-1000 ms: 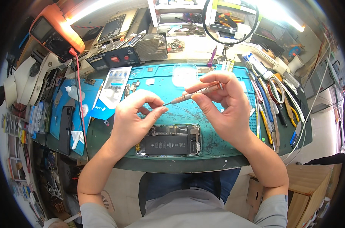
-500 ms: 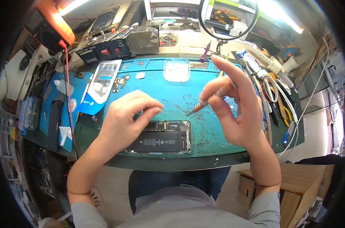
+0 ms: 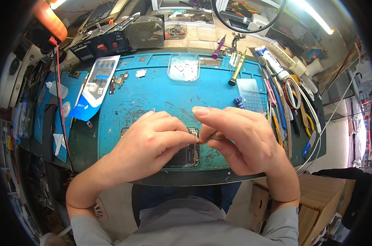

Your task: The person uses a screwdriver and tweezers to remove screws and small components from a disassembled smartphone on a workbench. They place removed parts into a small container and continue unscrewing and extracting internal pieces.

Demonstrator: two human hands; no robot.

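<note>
An opened smartphone point(image 3: 183, 158) lies face up on the blue work mat point(image 3: 128, 91), its black battery and inner parts bare. My left hand point(image 3: 147, 145) covers much of it. In the fingers of my right hand point(image 3: 247, 139) is a slim screwdriver point(image 3: 203, 141) with a coppery, ringed grip; most of its handle is hidden. My left fingertips are pinched together right at the screwdriver's front end, above the phone's right part. Whether they hold its tip or some small part, I cannot make out.
A clear plastic box point(image 3: 183, 67) with small parts sits at the mat's back. Behind and right are a purple screwdriver point(image 3: 219, 47), a yellow-green screwdriver point(image 3: 237, 69) and a dark blue tool piece point(image 3: 238, 102). Several tweezers and cables line the right. A blue-white packet point(image 3: 96, 86) lies left.
My right hand has come down and left with the screwdriver. My left hand has moved slightly right and down, and its fingertips now meet the screwdriver's front end. The view has shifted a little.
</note>
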